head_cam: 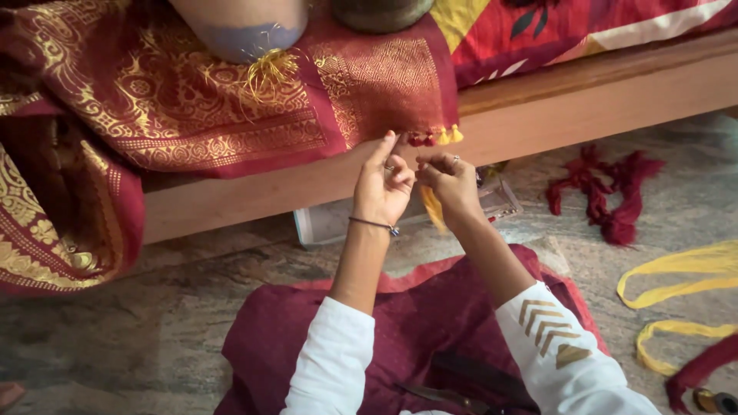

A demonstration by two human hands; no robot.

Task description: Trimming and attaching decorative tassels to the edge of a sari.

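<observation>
Both hands raised at frame centre, pinching thread at sari (231,115) edge: left hand (382,187) fingers closed on fringe, right hand (450,182) holding yellow strand. Few tassels (444,137) finished; most of edge apparently bare. Spare yellow thread (676,288) lower right.

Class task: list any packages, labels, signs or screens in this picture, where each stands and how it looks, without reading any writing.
Clear plastic box: on the floor under the wooden bench edge, behind the right hand; flat, rectangular, see-through, pale rim.
No labels, signs or screens can be seen.
</observation>
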